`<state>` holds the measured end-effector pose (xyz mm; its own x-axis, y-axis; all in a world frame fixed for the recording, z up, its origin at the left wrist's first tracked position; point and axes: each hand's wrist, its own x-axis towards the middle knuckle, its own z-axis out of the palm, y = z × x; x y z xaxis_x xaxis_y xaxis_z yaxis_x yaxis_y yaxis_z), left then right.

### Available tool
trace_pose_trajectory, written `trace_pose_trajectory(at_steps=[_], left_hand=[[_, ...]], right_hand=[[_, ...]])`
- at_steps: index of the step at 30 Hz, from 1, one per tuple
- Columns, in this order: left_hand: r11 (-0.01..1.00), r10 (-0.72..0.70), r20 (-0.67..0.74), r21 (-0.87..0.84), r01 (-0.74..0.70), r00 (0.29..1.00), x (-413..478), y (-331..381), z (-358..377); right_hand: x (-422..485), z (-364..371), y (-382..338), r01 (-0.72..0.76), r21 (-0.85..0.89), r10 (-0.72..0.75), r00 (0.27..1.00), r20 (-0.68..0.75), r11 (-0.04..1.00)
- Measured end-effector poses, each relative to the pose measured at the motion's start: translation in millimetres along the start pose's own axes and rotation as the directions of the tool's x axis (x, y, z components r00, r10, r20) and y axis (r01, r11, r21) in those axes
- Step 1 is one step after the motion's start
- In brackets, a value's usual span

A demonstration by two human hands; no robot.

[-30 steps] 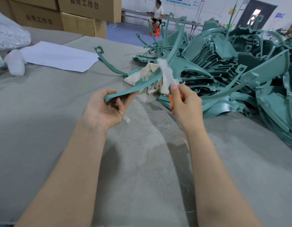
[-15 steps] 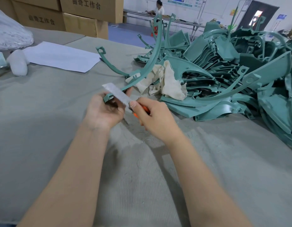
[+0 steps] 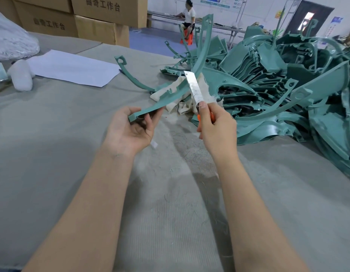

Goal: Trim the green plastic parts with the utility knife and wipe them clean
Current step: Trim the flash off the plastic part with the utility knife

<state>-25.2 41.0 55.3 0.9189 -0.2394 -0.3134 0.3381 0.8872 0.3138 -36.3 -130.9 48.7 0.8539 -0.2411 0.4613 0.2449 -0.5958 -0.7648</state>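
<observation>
Curved green plastic part (image 3: pixel 182 83) is held at its near end by the left hand (image 3: pixel 129 132), fingers pinched around the flat tip; the strip arcs up toward 1 o'clock. Right hand (image 3: pixel 215 132) is clenched on the orange-handled utility knife (image 3: pixel 197 99), its blade extended and laid against the strip's edge near mid-length. Cream cloth (image 3: pixel 180 101) lies on the grey felt table (image 3: pixel 52 134) just behind. Pile of green parts (image 3: pixel 288 85) sits at 2 o'clock; white paper sheet (image 3: pixel 72 67) at 10 o'clock.
</observation>
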Motion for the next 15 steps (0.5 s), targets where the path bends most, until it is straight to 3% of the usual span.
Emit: trace_pose_trajectory(at_steps=[15], left_hand=[[0.995,-0.010,0.021,-0.095,0.012,1.000,-1.6,1.3,1.3]], right_hand=[[-6.8,8.0,-7.2,0.073,0.049,-0.079,0.988,0.134,0.996]])
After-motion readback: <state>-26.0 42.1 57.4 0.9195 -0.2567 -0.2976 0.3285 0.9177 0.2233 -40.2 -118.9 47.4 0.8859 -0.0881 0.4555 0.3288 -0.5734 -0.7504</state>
